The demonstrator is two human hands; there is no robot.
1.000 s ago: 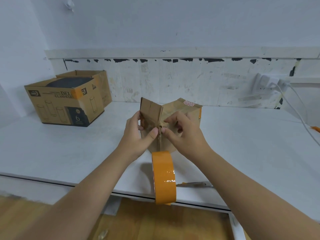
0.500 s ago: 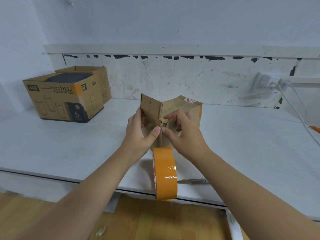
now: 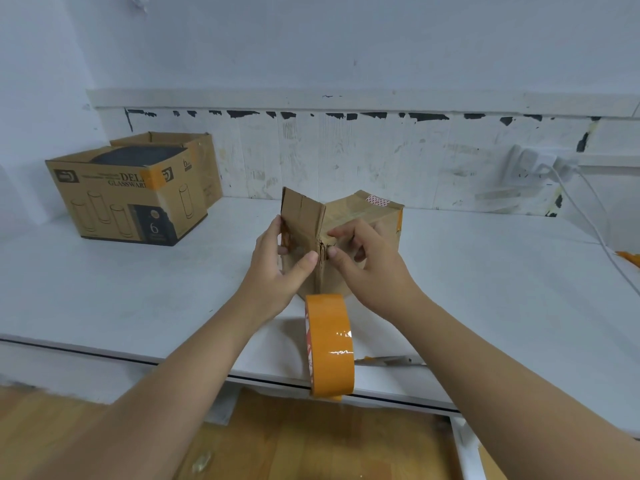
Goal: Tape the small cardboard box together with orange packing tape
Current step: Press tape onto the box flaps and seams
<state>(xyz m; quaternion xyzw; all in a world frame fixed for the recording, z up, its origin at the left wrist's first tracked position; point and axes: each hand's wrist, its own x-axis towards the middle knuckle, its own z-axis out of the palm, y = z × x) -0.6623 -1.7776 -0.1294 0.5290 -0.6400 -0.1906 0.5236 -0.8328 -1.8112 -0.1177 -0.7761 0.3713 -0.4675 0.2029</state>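
We pinched the box [image 3: 346, 233] upright on the bench [image 3: 138, 289], both grips clamped at its vertical seam, left hand [image 3: 277, 268] beside right hand [image 3: 367, 265], with the tape [image 3: 329, 344] just nearer than the box.

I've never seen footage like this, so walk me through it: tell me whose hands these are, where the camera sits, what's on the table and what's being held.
There is no machine here. One camera, worn on a person's head, looks forward and down, so both bare arms reach in from below. The left hand and the right hand grip a small cardboard box that stands on the white table, pressing its near corner together. An orange tape roll stands on edge at the table's front edge, just below the hands; neither hand holds it. At the far left sits a bigger glassware carton, open on top. A white cable runs along the right side.
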